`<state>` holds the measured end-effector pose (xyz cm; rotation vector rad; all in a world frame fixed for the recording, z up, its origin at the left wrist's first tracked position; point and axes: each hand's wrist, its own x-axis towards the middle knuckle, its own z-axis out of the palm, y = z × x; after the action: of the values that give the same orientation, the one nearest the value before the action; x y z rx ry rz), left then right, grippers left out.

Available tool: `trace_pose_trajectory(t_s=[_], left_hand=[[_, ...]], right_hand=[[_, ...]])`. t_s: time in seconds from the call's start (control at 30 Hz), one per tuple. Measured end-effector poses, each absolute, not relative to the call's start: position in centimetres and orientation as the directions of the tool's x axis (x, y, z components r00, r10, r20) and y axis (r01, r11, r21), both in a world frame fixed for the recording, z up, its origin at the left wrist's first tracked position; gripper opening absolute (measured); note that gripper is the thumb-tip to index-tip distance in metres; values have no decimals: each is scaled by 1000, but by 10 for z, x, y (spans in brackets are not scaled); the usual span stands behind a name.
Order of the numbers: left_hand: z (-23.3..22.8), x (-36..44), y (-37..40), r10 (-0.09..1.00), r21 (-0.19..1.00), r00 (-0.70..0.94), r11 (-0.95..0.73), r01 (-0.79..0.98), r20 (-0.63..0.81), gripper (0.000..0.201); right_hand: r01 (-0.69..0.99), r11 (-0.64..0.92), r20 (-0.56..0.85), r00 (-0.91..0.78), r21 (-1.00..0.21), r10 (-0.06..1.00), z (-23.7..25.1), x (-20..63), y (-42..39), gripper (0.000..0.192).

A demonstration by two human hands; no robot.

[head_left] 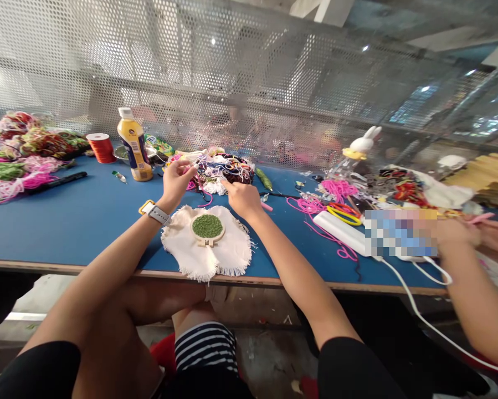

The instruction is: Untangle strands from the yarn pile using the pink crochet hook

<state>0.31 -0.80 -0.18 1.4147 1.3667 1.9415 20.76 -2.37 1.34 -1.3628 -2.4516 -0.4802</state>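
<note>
Both of my hands are at a tangled pile of multicoloured yarn (234, 166) on the blue table. My left hand (176, 182), with a grey-banded watch on its wrist, pinches pale strands at the pile's left side. Closed fingers of my right hand (244, 199) meet white yarn at the front of the heap; the fingertips are partly hidden. Nearer to me, between my forearms, lies a frayed white cloth (236, 244). An embroidery hoop (208, 243) on it frames a patch of dense green loops (208, 225).
Left stand a yellow drink bottle (133, 145) and a red thread spool (101, 148), beside more yarn (45, 143). Right are pink yarn (339, 190), a white power strip (342, 231) with a cable, and another person's hands (460, 233). A perforated metal screen (182, 72) rises behind.
</note>
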Motion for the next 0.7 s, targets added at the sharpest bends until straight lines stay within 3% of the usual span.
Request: trace_pose_trajectory(t_s=[0.1, 0.2, 0.33, 0.7], left_hand=[[-1, -3, -10, 636, 751, -411, -476, 457, 653, 23], [3, -11, -11, 590, 574, -242, -477, 666, 771, 11], [6, -20, -9, 558, 395, -65, -495, 774, 827, 11], [8, -25, -1, 610, 525, -150, -499, 689, 778, 8]], right_hand=[[871, 466, 407, -486, 154, 774, 14, 209, -24, 50], [879, 448, 393, -475, 163, 788, 15, 210, -23, 51], [883, 439, 376, -468, 166, 800, 17, 211, -24, 49], [873, 455, 323, -488, 178, 810, 16, 213, -21, 46]])
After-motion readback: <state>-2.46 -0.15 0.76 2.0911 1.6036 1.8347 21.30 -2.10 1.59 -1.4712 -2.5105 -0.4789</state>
